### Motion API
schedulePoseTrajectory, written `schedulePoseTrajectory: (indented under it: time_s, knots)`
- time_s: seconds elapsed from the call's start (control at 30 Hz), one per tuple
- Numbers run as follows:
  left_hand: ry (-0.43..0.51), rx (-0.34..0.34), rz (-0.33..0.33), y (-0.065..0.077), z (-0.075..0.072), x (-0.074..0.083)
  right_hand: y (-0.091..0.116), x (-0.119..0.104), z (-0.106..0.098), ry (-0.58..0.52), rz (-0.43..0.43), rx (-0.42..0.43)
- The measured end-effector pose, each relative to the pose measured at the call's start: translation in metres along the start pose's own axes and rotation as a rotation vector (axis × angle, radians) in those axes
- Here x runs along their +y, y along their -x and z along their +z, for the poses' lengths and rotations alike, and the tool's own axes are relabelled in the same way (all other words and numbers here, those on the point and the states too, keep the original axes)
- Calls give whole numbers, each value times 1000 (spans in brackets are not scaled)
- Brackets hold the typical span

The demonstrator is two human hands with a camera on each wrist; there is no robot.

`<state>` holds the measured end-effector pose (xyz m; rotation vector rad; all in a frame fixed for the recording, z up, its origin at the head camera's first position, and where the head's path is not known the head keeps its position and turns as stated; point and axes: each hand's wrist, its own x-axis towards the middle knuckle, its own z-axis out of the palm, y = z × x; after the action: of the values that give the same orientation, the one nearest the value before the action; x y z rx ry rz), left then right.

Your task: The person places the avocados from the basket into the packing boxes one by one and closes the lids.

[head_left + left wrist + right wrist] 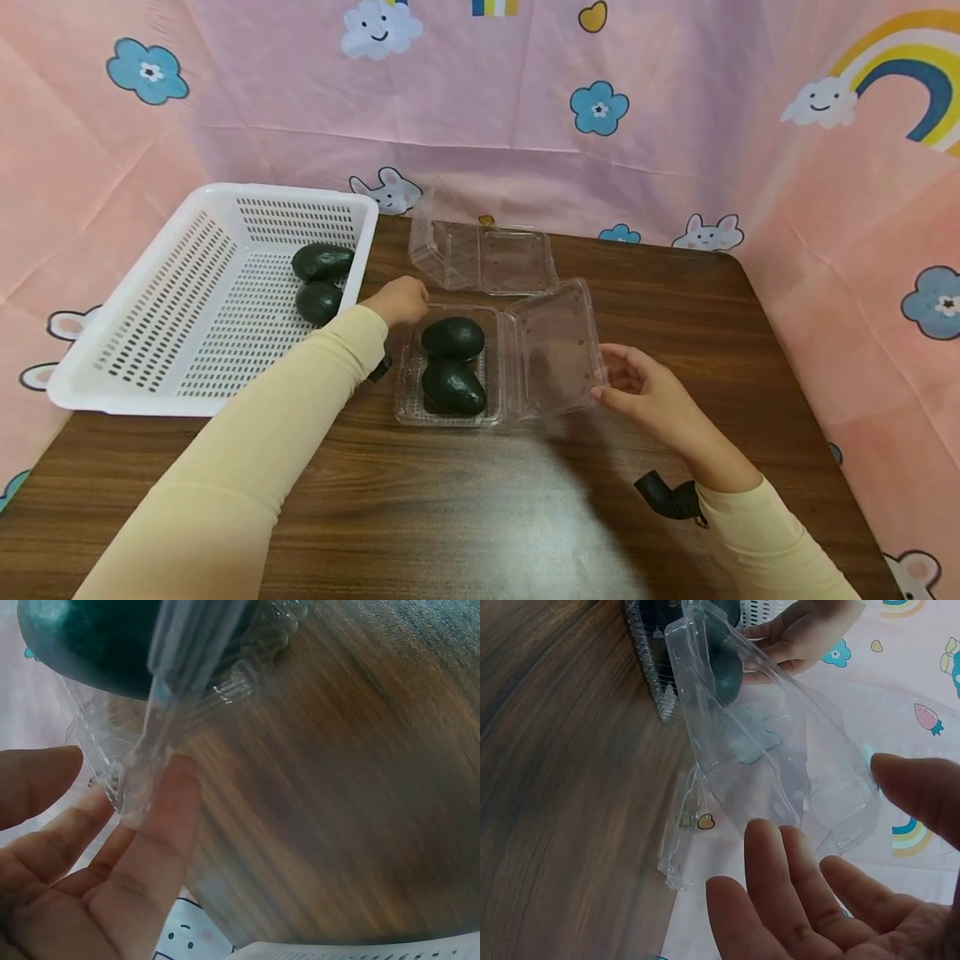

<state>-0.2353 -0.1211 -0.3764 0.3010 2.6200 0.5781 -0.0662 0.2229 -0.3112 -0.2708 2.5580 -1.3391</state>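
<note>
An open clear plastic clamshell container [491, 417] stands mid-table with two dark green avocados, a rear avocado [453, 338] and a front avocado [453, 387], in its base. At the base's far left corner, my left hand [401, 302] holds the rim; the left wrist view has the plastic corner between thumb and fingers. My right hand [648, 400] holds the outer edge of the raised, tilted lid [555, 354], thumb on one side and fingers on the other. That lid [780, 765] fills the middle of the right wrist view.
To the left is a white perforated basket [135, 400] with two more avocados [321, 262] against its right wall. Behind the container lies another open clear clamshell [517, 260]. A patterned cloth [495, 100] borders the brown wooden table [450, 508] at the back and sides.
</note>
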Motion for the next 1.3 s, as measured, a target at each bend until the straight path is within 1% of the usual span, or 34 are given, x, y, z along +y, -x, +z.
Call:
schedulePoseTrajectory:
  time_s: [0.07,0.1,0.23,0.3,0.37,0.47,0.67,0.83,1.0,1.1,1.3]
  knots:
    - [-6,-5,-18,5,-3,5,-1,-1,-1,-3,-7,4]
    - [-3,-34,-49,16,-9,16,-1,-2,-1,-4,-7,5]
    - [13,-33,-47,35,-15,30,-2,-3,-3,10,0,12]
    - [22,-22,-41,41,-16,33,-3,-4,-4,15,2,17]
    - [32,-11,-41,43,-16,35,-3,-4,-5,15,3,25]
    - [49,-5,-41,42,-14,34,-5,-3,-7,14,5,37]
    - [75,-24,-64,41,-12,35,-9,-2,-13,26,30,61]
    - [132,-28,-80,42,-10,36,-12,-2,-19,51,50,58]
    - [191,-7,-86,41,-7,34,-15,-4,-24,70,71,53]
    - [217,-8,-95,41,-6,33,-17,-6,-26,79,80,53]
    - [277,-17,-111,41,-4,33,-23,-11,-31,95,71,50]
